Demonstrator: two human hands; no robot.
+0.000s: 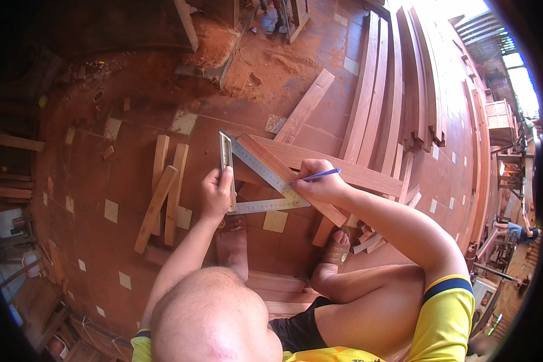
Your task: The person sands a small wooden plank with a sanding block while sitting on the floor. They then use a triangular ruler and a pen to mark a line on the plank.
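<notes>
My left hand point(216, 194) is closed around the thick stock of a metal triangle square point(265, 206), its thumb lying along the stock. The square's slanted, graduated edge rests along a wooden strip point(265, 158) that runs down to the right. In my right hand point(320, 184) is a blue pen point(321, 175), its tip end down at the strip beside the square's lower right corner. Beneath the strip, a longer wooden board point(344, 171) crosses at an angle. Whether the pen touches the wood is hidden by my fingers.
Short wooden pieces point(157, 208) lie crossed on the tiled floor to the left. Another offcut point(308, 105) leans ahead. Long planks point(368, 90) are laid out at the far right. Sawdust point(259, 72) covers the floor ahead. A person point(516, 231) is at the right edge.
</notes>
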